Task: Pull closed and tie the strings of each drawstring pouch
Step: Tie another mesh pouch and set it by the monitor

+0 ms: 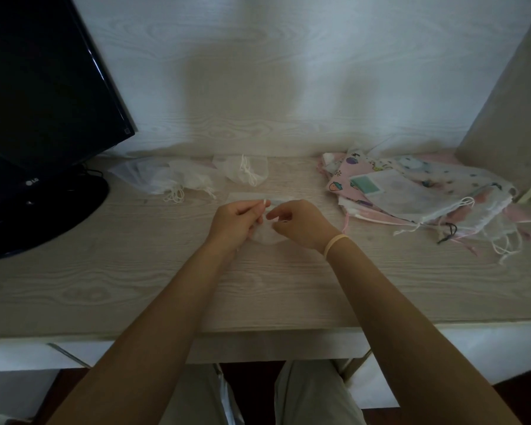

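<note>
Both hands pinching strings, pouch beneath

One head-worn view looks forward and down at the desk from close above, facing the wall.

Our hands meet ahead, forearms stretched forward.
Our left hand and right hand almost touch, fingers curled and pinching; a band circles the right wrist.

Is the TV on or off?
Off, it seems. The screen is all black, with only a faint glare along its edge and no picture on it.
</note>
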Action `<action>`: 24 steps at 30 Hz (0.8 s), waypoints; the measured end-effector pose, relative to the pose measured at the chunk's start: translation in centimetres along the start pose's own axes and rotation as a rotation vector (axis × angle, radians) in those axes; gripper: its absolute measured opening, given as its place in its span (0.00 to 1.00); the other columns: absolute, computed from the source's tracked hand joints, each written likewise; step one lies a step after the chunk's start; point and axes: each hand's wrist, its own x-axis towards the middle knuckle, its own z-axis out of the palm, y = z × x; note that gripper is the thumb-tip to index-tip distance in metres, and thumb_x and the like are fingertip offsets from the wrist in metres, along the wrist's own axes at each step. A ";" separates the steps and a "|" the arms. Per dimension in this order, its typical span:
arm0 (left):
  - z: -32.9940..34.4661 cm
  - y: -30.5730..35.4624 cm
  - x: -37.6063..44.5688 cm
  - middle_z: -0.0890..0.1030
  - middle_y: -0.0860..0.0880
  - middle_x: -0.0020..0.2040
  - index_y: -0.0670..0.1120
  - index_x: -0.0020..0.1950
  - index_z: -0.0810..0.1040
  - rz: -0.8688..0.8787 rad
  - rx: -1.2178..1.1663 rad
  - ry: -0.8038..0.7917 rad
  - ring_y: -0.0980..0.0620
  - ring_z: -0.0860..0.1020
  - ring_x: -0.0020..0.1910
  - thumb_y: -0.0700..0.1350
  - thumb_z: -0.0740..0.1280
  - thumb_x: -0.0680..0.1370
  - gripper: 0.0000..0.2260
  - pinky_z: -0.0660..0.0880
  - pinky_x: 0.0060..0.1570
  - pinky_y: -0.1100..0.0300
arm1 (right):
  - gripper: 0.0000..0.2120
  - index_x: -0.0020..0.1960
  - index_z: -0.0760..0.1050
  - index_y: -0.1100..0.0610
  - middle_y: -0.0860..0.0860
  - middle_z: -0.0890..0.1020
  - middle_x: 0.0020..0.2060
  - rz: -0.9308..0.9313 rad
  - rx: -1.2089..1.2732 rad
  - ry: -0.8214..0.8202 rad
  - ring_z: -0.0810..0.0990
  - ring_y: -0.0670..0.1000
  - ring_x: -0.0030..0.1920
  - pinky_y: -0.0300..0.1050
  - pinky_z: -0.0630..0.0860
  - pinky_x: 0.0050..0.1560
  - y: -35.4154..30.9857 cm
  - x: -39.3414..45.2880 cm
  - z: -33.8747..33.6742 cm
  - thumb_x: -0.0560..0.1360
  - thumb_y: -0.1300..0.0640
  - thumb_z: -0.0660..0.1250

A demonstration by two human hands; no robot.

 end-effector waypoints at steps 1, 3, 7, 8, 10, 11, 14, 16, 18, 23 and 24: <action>-0.1 -0.1 0.1 0.77 0.56 0.30 0.41 0.49 0.85 0.002 0.018 0.020 0.63 0.70 0.26 0.47 0.70 0.78 0.09 0.66 0.31 0.68 | 0.13 0.57 0.81 0.54 0.49 0.78 0.43 0.006 -0.036 -0.008 0.74 0.44 0.41 0.28 0.65 0.36 0.1 0.0 -0.2 0.74 0.59 0.67; -0.3 -0.3 0.2 0.75 0.53 0.31 0.43 0.47 0.85 0.017 0.049 0.052 0.60 0.70 0.29 0.50 0.72 0.76 0.10 0.69 0.35 0.64 | 0.11 0.56 0.81 0.54 0.50 0.79 0.45 0.002 -0.091 -0.010 0.75 0.45 0.44 0.33 0.66 0.40 0.1 0.0 -0.3 0.74 0.57 0.67; -0.2 -0.3 0.1 0.79 0.55 0.35 0.48 0.49 0.86 0.031 0.132 0.054 0.59 0.76 0.37 0.50 0.70 0.77 0.08 0.73 0.43 0.65 | 0.09 0.51 0.82 0.57 0.53 0.83 0.48 0.018 -0.173 -0.002 0.79 0.51 0.49 0.38 0.71 0.47 0.0 -0.1 -0.3 0.75 0.56 0.66; 0.0 -0.1 0.1 0.81 0.54 0.39 0.48 0.52 0.85 0.038 0.185 0.034 0.59 0.77 0.40 0.49 0.69 0.78 0.08 0.73 0.45 0.66 | 0.10 0.50 0.82 0.59 0.54 0.83 0.47 0.023 -0.186 -0.003 0.80 0.52 0.49 0.41 0.73 0.49 0.0 -0.1 -0.4 0.76 0.55 0.65; 0.3 0.2 0.2 0.82 0.54 0.50 0.46 0.60 0.83 0.037 0.248 -0.013 0.58 0.78 0.50 0.44 0.65 0.81 0.11 0.73 0.51 0.67 | 0.11 0.48 0.82 0.61 0.56 0.83 0.45 0.025 -0.163 -0.020 0.80 0.54 0.47 0.45 0.75 0.49 -0.1 -0.3 -0.8 0.75 0.55 0.65; 0.4 0.3 0.4 0.82 0.53 0.56 0.45 0.62 0.81 0.022 0.236 -0.037 0.58 0.78 0.55 0.42 0.63 0.81 0.12 0.72 0.55 0.67 | 0.11 0.47 0.82 0.61 0.55 0.83 0.44 0.021 -0.148 -0.033 0.80 0.53 0.47 0.43 0.75 0.47 -0.1 -0.3 -1.0 0.75 0.55 0.65; 0.3 0.7 0.4 0.77 0.52 0.66 0.45 0.68 0.76 0.001 0.266 -0.108 0.59 0.75 0.60 0.39 0.62 0.80 0.16 0.69 0.59 0.67 | 0.07 0.44 0.82 0.58 0.52 0.82 0.40 0.012 -0.104 -0.050 0.78 0.49 0.42 0.37 0.71 0.40 -0.1 -0.1 -1.4 0.74 0.56 0.68; 0.1 0.7 0.3 0.78 0.53 0.63 0.46 0.70 0.75 0.035 0.347 -0.153 0.59 0.74 0.60 0.40 0.64 0.79 0.18 0.69 0.58 0.66 | 0.08 0.41 0.81 0.59 0.51 0.79 0.36 0.025 -0.029 -0.045 0.75 0.47 0.36 0.37 0.68 0.34 -0.1 0.3 -1.5 0.74 0.55 0.68; 0.0 0.9 0.1 0.78 0.53 0.48 0.48 0.65 0.78 0.087 0.412 -0.215 0.60 0.76 0.46 0.41 0.67 0.78 0.16 0.70 0.46 0.67 | 0.09 0.40 0.81 0.58 0.49 0.78 0.33 0.059 0.136 -0.033 0.73 0.45 0.33 0.37 0.67 0.33 -0.3 0.7 -1.8 0.75 0.54 0.68; 0.2 0.4 0.1 0.76 0.54 0.33 0.44 0.49 0.83 0.159 0.488 -0.208 0.63 0.72 0.30 0.46 0.69 0.78 0.07 0.64 0.31 0.69 | 0.12 0.37 0.79 0.57 0.52 0.81 0.36 0.091 0.508 0.013 0.76 0.47 0.37 0.41 0.72 0.44 -1.5 1.3 -2.6 0.76 0.52 0.67; 0.2 0.4 0.1 0.77 0.52 0.35 0.42 0.47 0.84 0.151 0.484 -0.189 0.59 0.73 0.33 0.48 0.68 0.79 0.10 0.65 0.33 0.67 | 0.10 0.39 0.80 0.56 0.52 0.82 0.39 0.072 0.589 -0.006 0.77 0.48 0.41 0.46 0.72 0.48 -1.8 1.4 -2.7 0.76 0.51 0.67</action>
